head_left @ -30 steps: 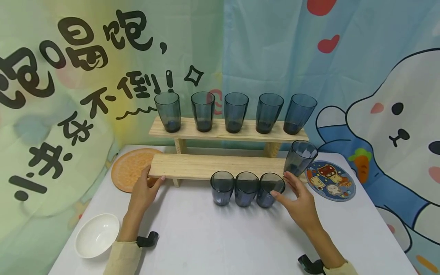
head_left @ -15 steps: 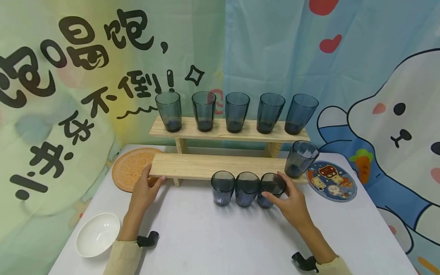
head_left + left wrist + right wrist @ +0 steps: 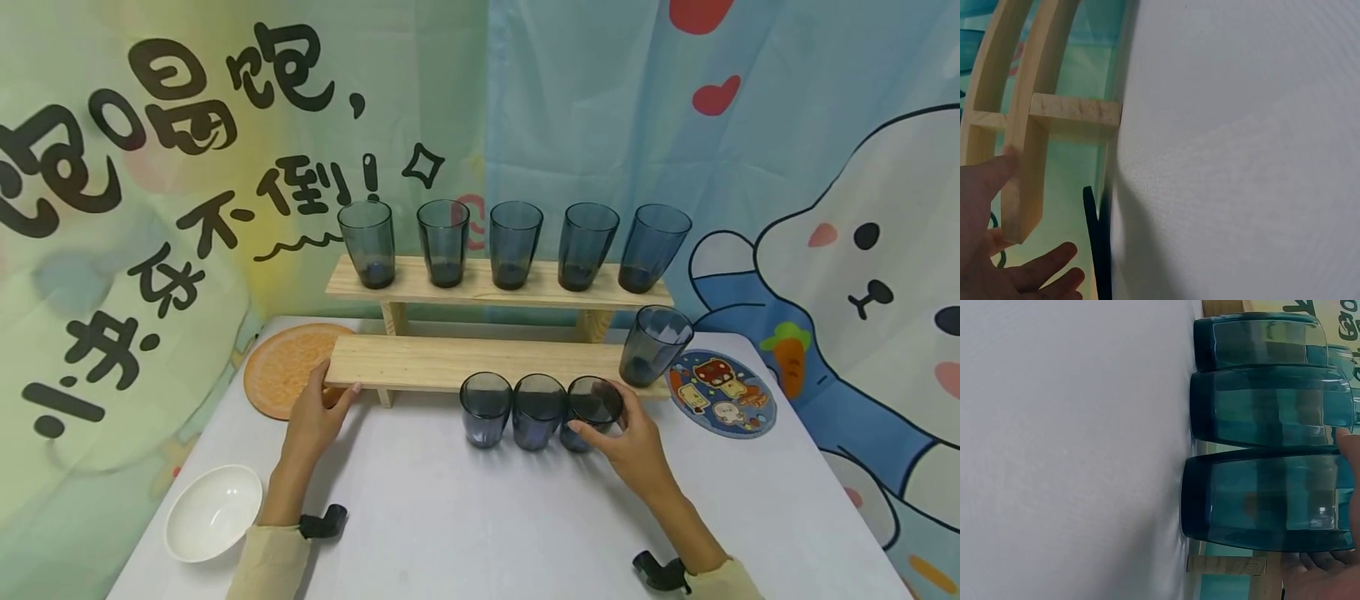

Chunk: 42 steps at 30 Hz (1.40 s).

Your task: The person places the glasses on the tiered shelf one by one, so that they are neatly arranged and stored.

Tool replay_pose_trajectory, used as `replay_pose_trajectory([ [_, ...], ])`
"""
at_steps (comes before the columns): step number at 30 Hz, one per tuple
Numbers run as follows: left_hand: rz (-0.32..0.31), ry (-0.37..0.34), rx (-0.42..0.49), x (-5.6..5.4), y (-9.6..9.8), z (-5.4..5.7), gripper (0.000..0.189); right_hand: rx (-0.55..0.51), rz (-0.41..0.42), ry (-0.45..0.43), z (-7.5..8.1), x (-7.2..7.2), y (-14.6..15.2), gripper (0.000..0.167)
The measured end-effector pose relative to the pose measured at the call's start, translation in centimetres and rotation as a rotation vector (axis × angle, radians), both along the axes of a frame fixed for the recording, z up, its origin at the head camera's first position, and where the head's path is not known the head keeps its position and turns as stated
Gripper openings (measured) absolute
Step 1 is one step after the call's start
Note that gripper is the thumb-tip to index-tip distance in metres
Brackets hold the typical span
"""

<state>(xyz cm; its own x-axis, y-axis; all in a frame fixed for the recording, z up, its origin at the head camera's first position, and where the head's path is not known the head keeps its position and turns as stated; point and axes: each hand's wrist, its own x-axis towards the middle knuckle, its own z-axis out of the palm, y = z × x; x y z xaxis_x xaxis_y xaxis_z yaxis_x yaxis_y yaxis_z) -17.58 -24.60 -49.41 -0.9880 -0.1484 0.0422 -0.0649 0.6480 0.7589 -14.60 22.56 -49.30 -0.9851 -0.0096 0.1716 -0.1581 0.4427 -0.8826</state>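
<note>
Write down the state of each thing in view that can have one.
Left hand: grips lower shelf
Right hand: grips right front glass
Right front glass: upright, held
Left front glass: upright on table
Middle front glass: upright on table
Lower-shelf glass: upright
Five upper-shelf glasses: upright
Bowl: upright, empty
Orange mat: partly hidden
Blue mat: face up

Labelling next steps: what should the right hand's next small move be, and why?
Probably lift the rightmost front glass straight up: the right hand holds it near its rim, its base is on the table, and the middle front glass stands close beside it. The lower shelf bears one glass, at its right end, leaving room alongside.
</note>
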Motion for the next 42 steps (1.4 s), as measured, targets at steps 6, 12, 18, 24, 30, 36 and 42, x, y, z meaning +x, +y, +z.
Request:
replay_pose_trajectory([
  [6,-0.003,-0.006,0.000,0.0,0.1,0.0,0.080,0.010,0.004,0.020,-0.3,0.0,0.0,0.087],
  [12,-0.004,-0.008,-0.008,0.1,0.1,0.0,0.082,0.022,-0.003,0.034,-0.3,0.2,0.0,0.087],
  [18,-0.001,0.002,-0.014,0.1,0.1,-0.2,0.080,0.022,-0.016,0.054,-0.4,0.4,0.0,0.086],
  [24,-0.001,0.007,-0.012,0.2,0.1,-0.2,0.080,0.029,-0.005,0.046,0.3,1.0,0.0,0.082],
  [30,-0.002,0.006,-0.004,0.3,0.2,-0.2,0.081,0.042,0.002,0.023,1.7,1.5,0.2,0.085],
  [36,-0.001,0.013,-0.009,0.1,0.2,-0.1,0.080,0.089,-0.039,0.060,4.3,1.5,0.1,0.087],
  [42,-0.005,0.011,-0.010,0.1,0.2,0.0,0.080,0.087,-0.054,0.107,6.8,0.5,-0.2,0.085],
])
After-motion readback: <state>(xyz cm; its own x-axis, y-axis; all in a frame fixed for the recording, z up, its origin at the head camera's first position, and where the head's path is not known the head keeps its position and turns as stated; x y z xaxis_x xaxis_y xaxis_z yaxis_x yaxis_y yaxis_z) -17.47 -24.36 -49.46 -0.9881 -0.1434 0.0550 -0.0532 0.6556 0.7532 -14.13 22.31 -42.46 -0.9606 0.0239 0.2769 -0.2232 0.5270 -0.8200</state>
